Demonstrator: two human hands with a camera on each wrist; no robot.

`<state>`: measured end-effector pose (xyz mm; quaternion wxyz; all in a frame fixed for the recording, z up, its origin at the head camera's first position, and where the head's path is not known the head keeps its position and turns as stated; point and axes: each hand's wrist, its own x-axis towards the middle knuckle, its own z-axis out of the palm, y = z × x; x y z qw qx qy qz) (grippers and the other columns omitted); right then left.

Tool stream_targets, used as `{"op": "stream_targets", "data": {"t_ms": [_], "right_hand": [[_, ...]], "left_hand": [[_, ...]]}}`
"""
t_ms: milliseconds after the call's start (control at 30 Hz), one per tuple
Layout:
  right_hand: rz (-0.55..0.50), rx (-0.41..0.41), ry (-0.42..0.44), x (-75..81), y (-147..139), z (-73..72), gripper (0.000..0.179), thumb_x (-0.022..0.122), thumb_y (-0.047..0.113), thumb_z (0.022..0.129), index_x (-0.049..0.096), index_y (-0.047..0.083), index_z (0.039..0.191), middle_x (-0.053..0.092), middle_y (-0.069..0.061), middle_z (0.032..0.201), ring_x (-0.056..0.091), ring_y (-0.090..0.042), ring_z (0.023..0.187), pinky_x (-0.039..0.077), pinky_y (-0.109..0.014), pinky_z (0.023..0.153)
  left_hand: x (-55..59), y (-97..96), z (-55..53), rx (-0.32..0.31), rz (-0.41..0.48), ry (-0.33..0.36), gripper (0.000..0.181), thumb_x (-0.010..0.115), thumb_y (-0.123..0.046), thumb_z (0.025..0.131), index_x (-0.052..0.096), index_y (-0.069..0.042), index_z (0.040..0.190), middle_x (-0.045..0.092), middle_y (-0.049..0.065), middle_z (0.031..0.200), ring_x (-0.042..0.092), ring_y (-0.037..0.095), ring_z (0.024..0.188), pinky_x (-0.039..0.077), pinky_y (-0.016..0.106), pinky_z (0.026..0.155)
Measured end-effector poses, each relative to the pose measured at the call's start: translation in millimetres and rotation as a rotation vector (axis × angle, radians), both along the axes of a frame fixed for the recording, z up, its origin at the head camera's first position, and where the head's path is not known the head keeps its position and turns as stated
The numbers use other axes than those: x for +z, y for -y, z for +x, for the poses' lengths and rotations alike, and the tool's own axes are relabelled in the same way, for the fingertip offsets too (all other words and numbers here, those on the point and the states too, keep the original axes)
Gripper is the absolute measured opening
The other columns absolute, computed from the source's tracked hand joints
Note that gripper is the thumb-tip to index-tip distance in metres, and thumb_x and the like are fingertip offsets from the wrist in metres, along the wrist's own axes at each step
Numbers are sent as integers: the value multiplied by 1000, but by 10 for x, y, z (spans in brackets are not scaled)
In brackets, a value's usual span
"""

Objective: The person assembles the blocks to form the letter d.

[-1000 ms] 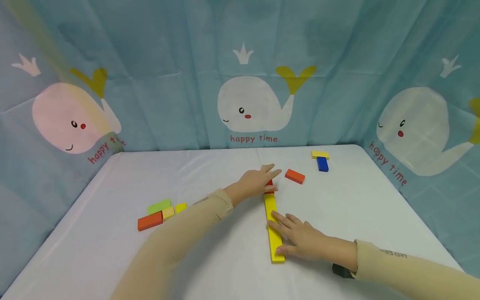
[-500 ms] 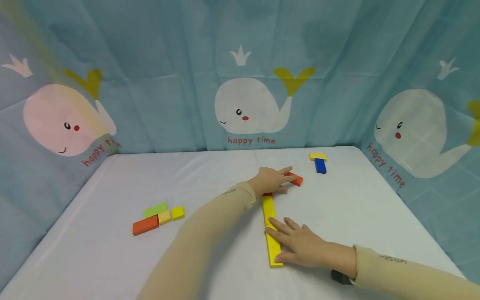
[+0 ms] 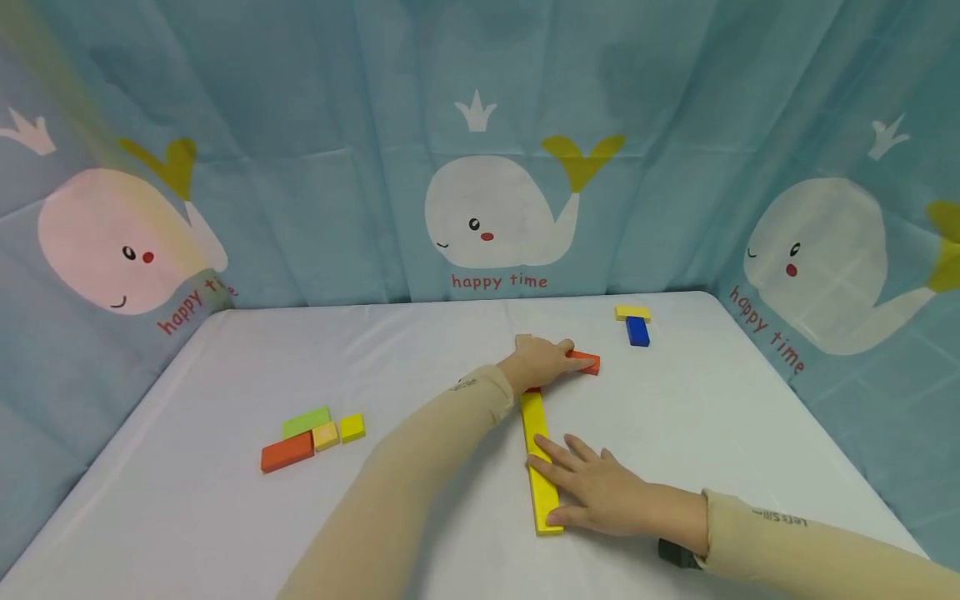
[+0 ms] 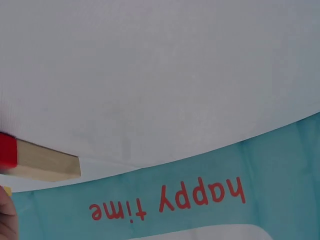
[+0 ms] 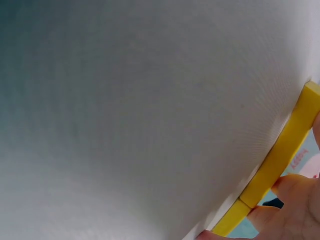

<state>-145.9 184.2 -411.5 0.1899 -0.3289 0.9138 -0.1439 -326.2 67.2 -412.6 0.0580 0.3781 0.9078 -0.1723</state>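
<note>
My left hand [image 3: 542,360] reaches over the far end of a row of blocks and pinches an orange-red block [image 3: 590,362], a finger on its far side. Two long yellow blocks, the far one [image 3: 532,414] and the near one [image 3: 543,504], lie end to end. Beyond them come a red block [image 4: 7,150] and a plain wooden block [image 4: 47,162], both mostly hidden by the left hand in the head view. My right hand [image 3: 603,493] rests with spread fingers on the yellow blocks; the right wrist view shows fingertips [image 5: 282,185] along their side.
On the left lie a green block [image 3: 306,422], an orange block [image 3: 287,452], a small pale-yellow block [image 3: 326,436] and a yellow block [image 3: 352,427]. Far right, a yellow block [image 3: 632,313] touches a blue block [image 3: 637,332]. A dark object [image 3: 677,553] sits under the right wrist.
My left hand has moved right from the red block to the orange-red block and taken hold of it; that block has turned slightly. The right hand stays on the yellow blocks.
</note>
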Motion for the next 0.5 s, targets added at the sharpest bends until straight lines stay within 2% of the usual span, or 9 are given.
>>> {"op": "stream_targets", "data": {"t_ms": [100, 200, 367, 433, 467, 500], "right_hand": [[5, 2, -3, 2, 5, -4, 76, 46, 64, 93, 32, 20, 153, 17, -5, 161, 22, -50, 138, 29, -78, 89], [7, 10, -7, 8, 13, -4, 76, 46, 64, 93, 32, 20, 153, 17, -6, 161, 22, -50, 138, 30, -78, 89], [3, 15, -3, 26, 18, 7, 76, 46, 63, 93, 32, 18, 153, 17, -7, 161, 22, -51, 138, 30, -78, 88], [8, 8, 5, 22, 16, 6, 76, 47, 62, 93, 32, 19, 153, 17, -7, 161, 22, -51, 138, 29, -78, 89], [12, 4, 9, 19, 16, 5, 76, 47, 63, 93, 32, 20, 153, 17, -6, 161, 22, -51, 138, 29, -78, 89], [16, -2, 14, 19, 17, 4, 76, 48, 63, 92, 32, 20, 153, 16, -6, 161, 21, -51, 138, 28, -78, 89]], "left_hand": [[0, 43, 33, -54, 29, -16, 55, 43, -24, 105, 25, -50, 150, 45, 1, 139, 61, 21, 92, 49, 40, 88], [-17, 85, 67, -90, 63, -38, 52, 43, -24, 105, 30, -48, 149, 48, 4, 134, 62, 20, 87, 49, 35, 85], [-20, 161, 158, -119, 92, -71, 50, 44, -28, 104, 32, -49, 148, 47, 7, 135, 62, 20, 82, 48, 37, 84], [-8, 203, 197, -111, 132, -67, 50, 46, -28, 104, 33, -48, 148, 47, 9, 137, 61, 25, 85, 48, 39, 84], [-1, 225, 211, -97, 163, -56, 51, 48, -28, 103, 34, -48, 148, 47, 9, 137, 59, 27, 87, 50, 35, 83], [10, 246, 225, -29, 231, -6, 46, 47, -35, 103, 37, -44, 147, 49, 10, 133, 58, 27, 88, 50, 35, 81]]}}
